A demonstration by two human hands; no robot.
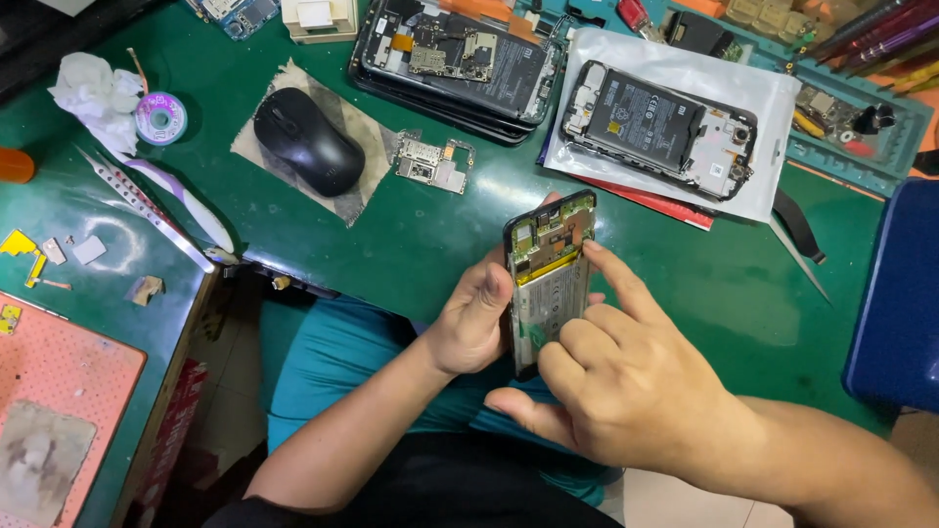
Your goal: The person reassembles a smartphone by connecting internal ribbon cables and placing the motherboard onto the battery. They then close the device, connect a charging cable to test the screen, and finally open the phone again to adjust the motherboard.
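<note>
Tweezers [137, 200] lie at the far left of the green mat [430, 244], with a black mouse [308, 140] on a cloth further right. Your left hand [474, 318] wraps closed around the left edge of the opened phone [548, 279], holding it upright at the mat's near edge. Your right hand [616, 376] presses its forefinger on the phone's right side, other fingers curled. Farther right, another opened phone [657, 129] rests on a white bag.
</note>
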